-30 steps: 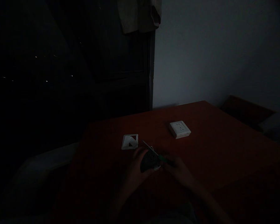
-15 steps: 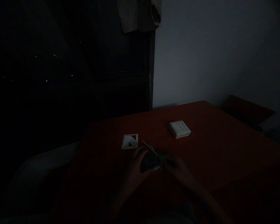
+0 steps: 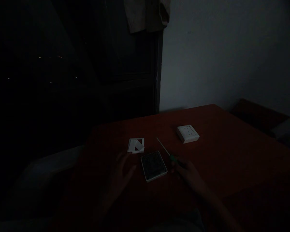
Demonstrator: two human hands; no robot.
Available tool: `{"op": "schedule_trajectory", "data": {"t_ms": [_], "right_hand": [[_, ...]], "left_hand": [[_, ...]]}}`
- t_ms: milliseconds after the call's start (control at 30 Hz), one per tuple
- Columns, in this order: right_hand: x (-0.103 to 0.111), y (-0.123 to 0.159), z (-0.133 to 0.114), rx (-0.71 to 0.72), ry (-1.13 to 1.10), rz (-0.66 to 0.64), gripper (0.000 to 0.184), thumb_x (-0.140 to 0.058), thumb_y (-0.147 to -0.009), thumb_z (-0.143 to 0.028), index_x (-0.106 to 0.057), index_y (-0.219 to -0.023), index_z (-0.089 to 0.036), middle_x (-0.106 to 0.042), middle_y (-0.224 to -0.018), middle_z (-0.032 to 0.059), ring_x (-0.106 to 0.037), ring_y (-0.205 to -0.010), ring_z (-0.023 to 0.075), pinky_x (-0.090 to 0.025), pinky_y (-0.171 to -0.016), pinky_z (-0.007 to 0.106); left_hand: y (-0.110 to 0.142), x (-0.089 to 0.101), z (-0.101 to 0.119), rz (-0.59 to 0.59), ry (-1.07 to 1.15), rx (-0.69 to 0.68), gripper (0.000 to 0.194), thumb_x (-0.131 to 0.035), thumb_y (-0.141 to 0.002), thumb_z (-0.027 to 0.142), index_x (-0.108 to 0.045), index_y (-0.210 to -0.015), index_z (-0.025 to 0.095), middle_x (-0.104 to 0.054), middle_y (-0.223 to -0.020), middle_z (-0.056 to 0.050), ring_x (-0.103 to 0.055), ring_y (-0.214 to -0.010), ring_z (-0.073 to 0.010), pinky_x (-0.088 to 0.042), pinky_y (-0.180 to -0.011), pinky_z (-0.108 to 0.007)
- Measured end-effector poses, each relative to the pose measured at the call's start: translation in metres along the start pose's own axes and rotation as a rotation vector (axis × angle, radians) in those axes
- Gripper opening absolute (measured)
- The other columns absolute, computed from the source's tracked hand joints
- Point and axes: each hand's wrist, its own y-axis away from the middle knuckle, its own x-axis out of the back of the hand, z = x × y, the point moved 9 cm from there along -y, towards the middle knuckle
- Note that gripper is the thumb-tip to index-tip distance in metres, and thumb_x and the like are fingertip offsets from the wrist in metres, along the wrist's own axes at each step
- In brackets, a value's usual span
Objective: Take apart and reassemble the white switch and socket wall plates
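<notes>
In the dim head view my right hand (image 3: 185, 169) is closed round the green handle of a screwdriver (image 3: 164, 148), whose metal shaft points up and left. Left of it, a square box with a white rim and a dark inside (image 3: 154, 166) lies on the table. My left hand (image 3: 122, 174) is beside that box on its left, fingers apart, touching nothing that I can see. Just beyond its fingertips lies a white square frame (image 3: 136, 145) with a loose white piece across its opening. Fine detail inside the dark box is lost in shadow.
A white wall socket (image 3: 188, 133) in its box sits farther back on the reddish table (image 3: 215, 145). Behind stand a pale wall (image 3: 207, 58) and a dark window (image 3: 50, 74). Cloth (image 3: 147, 16) hangs above.
My left hand has let go of the dark box and moved left. The box now lies on the table. The screwdriver has shifted away from it, still in my right hand.
</notes>
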Motion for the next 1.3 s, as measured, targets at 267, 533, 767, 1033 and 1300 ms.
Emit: {"op": "schedule_trajectory", "data": {"t_ms": [267,533,767,1033,1300], "right_hand": [[0.002,0.0,0.005,-0.023,-0.001,0.024,0.037,-0.052,-0.086,-0.054,-0.057,-0.078,-0.017,-0.055,-0.066,-0.0014,-0.046,-0.052,0.0093,-0.034,-0.046,0.021],[0.001,0.001,0.001,-0.049,-0.01,0.022,0.037,-0.053,-0.084,-0.054,-0.057,-0.079,-0.018,-0.052,-0.065,-0.0022,-0.043,-0.051,0.0093,-0.031,-0.044,0.021],[0.0,0.001,0.002,-0.026,-0.002,0.01,0.037,-0.054,-0.084,-0.055,-0.057,-0.078,-0.018,-0.055,-0.067,-0.0008,-0.045,-0.053,0.0098,-0.033,-0.046,0.021],[0.001,0.001,-0.002,0.005,0.05,0.024,0.039,-0.052,-0.085,-0.055,-0.058,-0.076,-0.018,-0.054,-0.067,-0.0008,-0.046,-0.054,0.0104,-0.035,-0.048,0.022],[0.002,0.0,0.0,0.012,0.025,0.04,0.037,-0.054,-0.083,-0.055,-0.06,-0.079,-0.018,-0.057,-0.067,-0.0006,-0.047,-0.053,0.0105,-0.036,-0.048,0.022]], "left_hand": [[0.017,0.012,-0.081,-0.15,-0.144,0.234,0.035,-0.043,-0.089,0.036,-0.059,-0.117,0.023,-0.065,-0.121,-0.006,-0.062,-0.11,-0.0238,-0.047,-0.095,-0.037],[0.019,-0.005,-0.062,-0.242,-0.067,0.299,0.029,-0.05,-0.087,0.031,-0.059,-0.113,0.022,-0.069,-0.108,-0.006,-0.065,-0.097,-0.0219,-0.05,-0.086,-0.034],[0.01,-0.013,-0.045,-0.262,-0.098,0.213,0.027,-0.047,-0.087,0.016,-0.06,-0.11,0.022,-0.067,-0.113,-0.006,-0.064,-0.101,-0.0194,-0.047,-0.089,-0.032],[0.011,-0.009,-0.038,-0.272,-0.278,0.161,0.028,-0.045,-0.089,0.014,-0.062,-0.11,0.021,-0.067,-0.115,-0.008,-0.063,-0.103,-0.0215,-0.046,-0.09,-0.034],[0.013,-0.002,-0.023,-0.196,-0.158,0.111,0.028,-0.047,-0.085,0.017,-0.064,-0.106,0.022,-0.068,-0.111,-0.007,-0.065,-0.1,-0.0208,-0.049,-0.087,-0.032]]}}
